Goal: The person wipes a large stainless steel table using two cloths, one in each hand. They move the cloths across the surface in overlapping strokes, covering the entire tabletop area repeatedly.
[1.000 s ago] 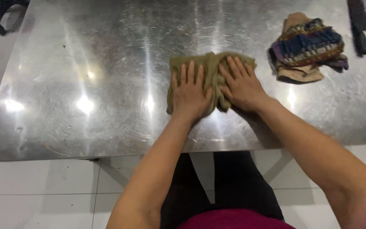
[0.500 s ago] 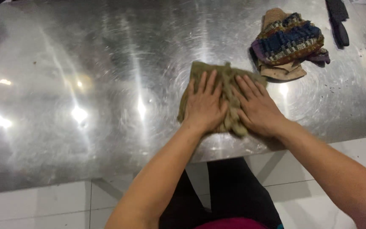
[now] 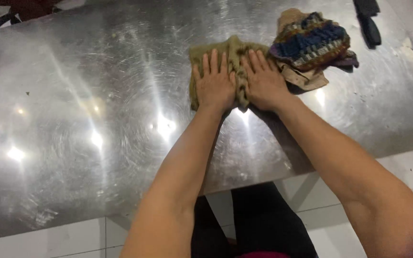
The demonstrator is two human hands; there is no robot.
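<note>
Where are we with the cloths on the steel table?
Done: a multicoloured knitted pile lies bunched at the far right. In hand: left hand and right hand press flat on the olive cloth. Left: it looks bunched between the palms, beside the pile.

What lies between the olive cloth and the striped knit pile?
Nothing: in the head view the olive cloth meets the striped knit pile edge to edge.

View: just one, worn on the head
Looks: down and a bit forward, over both arms
Near: close to the left hand [image 3: 214, 84] and right hand [image 3: 264, 82], flat on an olive cloth [image 3: 225, 52]
Shows: most of the shiny metal table [image 3: 96, 119], white floor tiles [image 3: 48, 241] at the bottom
Shared: nothing, only one view
</note>
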